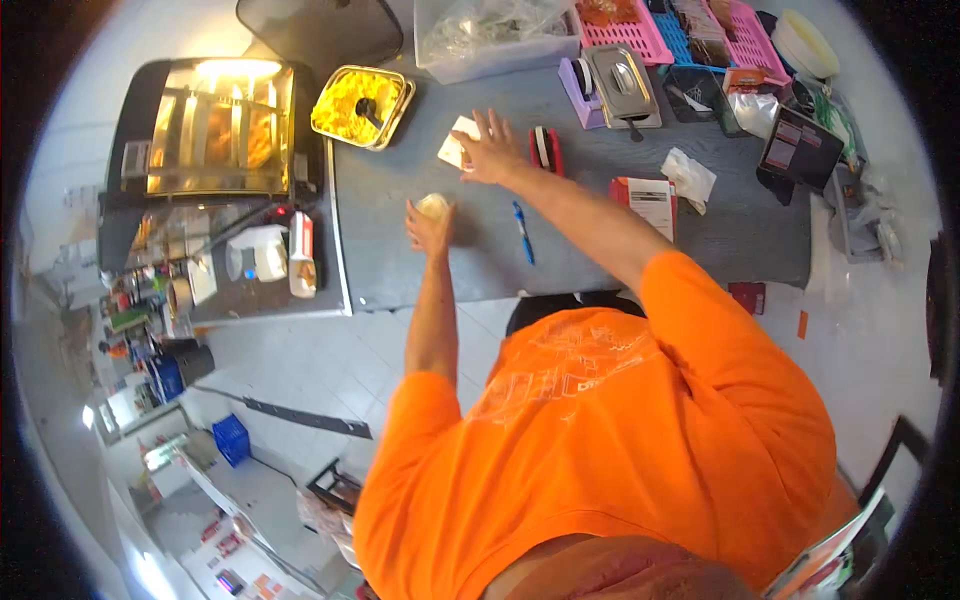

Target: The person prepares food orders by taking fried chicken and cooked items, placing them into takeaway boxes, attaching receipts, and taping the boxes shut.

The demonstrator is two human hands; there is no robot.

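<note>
My left hand (431,229) is closed around a small pale round container (433,205), just above the grey table (390,259). Farther from me, my right hand (489,150) lies with spread fingers on a small white card or packet (454,144); whether it grips this is hard to tell. A blue pen (523,232) rests on the table to the right of my left hand. Beside my right hand stands a red holder (546,150) with a white and black insert. Yellow food fills a metal pan (360,106) with a dark utensil in it, beyond my left hand.
A lit glass display warmer (221,131) stands at the left. Along the far side are a clear plastic bin (499,56), a lidded steel container (622,82) and pink baskets (630,34). Crumpled tissue (688,178), printed papers (651,206) and a tablet-like screen (801,146) occupy the right.
</note>
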